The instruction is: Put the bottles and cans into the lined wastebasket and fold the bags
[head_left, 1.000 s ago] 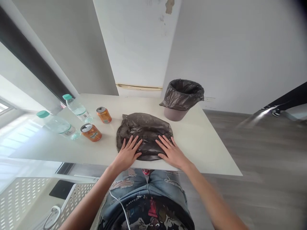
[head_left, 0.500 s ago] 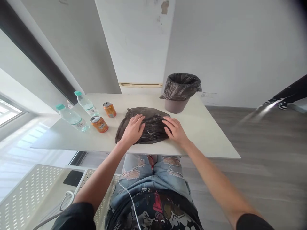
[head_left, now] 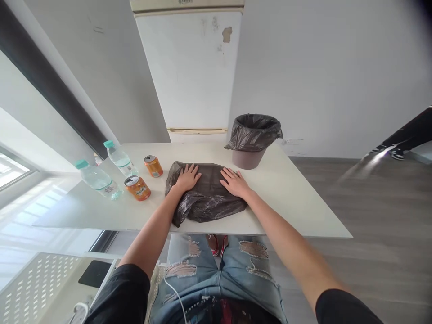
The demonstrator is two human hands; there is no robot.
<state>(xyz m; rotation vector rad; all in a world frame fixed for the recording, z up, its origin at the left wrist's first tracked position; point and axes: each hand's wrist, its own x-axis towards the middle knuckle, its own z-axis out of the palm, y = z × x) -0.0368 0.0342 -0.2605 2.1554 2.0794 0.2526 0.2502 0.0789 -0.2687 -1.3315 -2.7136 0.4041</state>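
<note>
A dark, thin plastic bag [head_left: 211, 198] lies crumpled on the white table [head_left: 290, 202] in front of me. My left hand [head_left: 188, 178] rests flat on its upper left part with the fingers spread. Over on its upper right, my right hand [head_left: 235, 182] also presses down with fingers stretched out. The bag's far part lies smooth between the hands, and its near part is bunched into folds. Behind it to the right stands a mauve bin [head_left: 248, 159], upright, with a dark bag liner [head_left: 254, 135] folded over its rim.
Left of the bag are two orange cans, the nearer can [head_left: 137, 188] and the farther can [head_left: 153, 166]. Beside them stand two clear bottles with green caps, a near bottle [head_left: 97, 180] and a far bottle [head_left: 121, 159]. A white fridge [head_left: 192, 72] is behind the table. A person's leg [head_left: 411, 132] shows far right.
Both hands have spread flatter on the bag and its far part has smoothed out, while folds have gathered nearer me. My view has tilted up slightly.
</note>
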